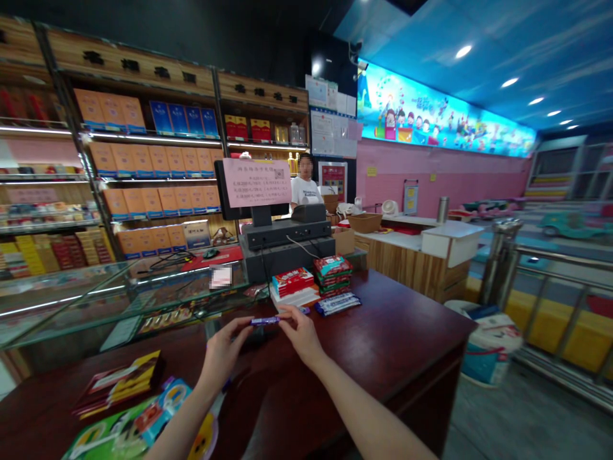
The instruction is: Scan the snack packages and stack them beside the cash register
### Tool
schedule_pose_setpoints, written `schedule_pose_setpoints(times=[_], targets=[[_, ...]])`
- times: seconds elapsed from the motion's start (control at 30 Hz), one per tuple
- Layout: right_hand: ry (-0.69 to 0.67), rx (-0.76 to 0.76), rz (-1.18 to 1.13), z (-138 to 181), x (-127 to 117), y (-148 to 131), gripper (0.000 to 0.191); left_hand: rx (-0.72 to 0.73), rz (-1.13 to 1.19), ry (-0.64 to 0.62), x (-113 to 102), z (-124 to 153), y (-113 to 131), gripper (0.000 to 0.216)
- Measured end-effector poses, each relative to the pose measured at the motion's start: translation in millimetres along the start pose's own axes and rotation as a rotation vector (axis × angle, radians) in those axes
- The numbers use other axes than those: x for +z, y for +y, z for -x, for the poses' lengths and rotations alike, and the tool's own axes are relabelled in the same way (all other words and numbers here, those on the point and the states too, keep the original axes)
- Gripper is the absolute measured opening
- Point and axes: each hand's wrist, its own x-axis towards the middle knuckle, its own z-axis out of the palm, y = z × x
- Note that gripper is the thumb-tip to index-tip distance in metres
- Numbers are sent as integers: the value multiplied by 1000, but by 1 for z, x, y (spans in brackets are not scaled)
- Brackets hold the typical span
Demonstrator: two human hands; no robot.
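Observation:
Between my two hands, above the dark red wooden counter (364, 345), is a small purple-wrapped bar (265, 321). My left hand (228, 345) pinches its left end, and my right hand (301, 335) grips the right end. Another bit of purple wrapping shows just behind my right fingers. Past my right hand lie blue-and-white wrapped bars (338, 303), a stack of red-and-green packets (332, 275) and a red box (292, 281) on white ones. Below my left forearm are a green package (110, 434) and a blue packet (167, 402), partly hidden by the arm.
Dark red and yellow flat boxes (122, 386) lie at the counter's left. A till (287, 236) with a pink sign (257, 183) stands behind the packets, beside a glass display case (62, 300). A person (305, 188) is behind the till. A white bag (493, 345) sits right of the counter.

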Motion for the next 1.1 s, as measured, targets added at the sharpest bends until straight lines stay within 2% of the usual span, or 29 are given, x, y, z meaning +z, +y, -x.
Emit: schedule_pose_setpoints(times=[0.37,0.53,0.7,0.83,1.1], targets=[[26,34,-17,2,-6,14,34,48,-11,-4,11,-1,-4,30],[49,73,-1,3,-11,18,35,6,22,-49,19,1,0,29],[81,126,60,6,-18,20,22,-7,44,-22,29,4,2,22],[71,180,88,7,-23,23,10,-24,4,-53,37,3,1,21],[75,218,147,8,-34,26,8,-34,0,-91,51,0,-1,20]])
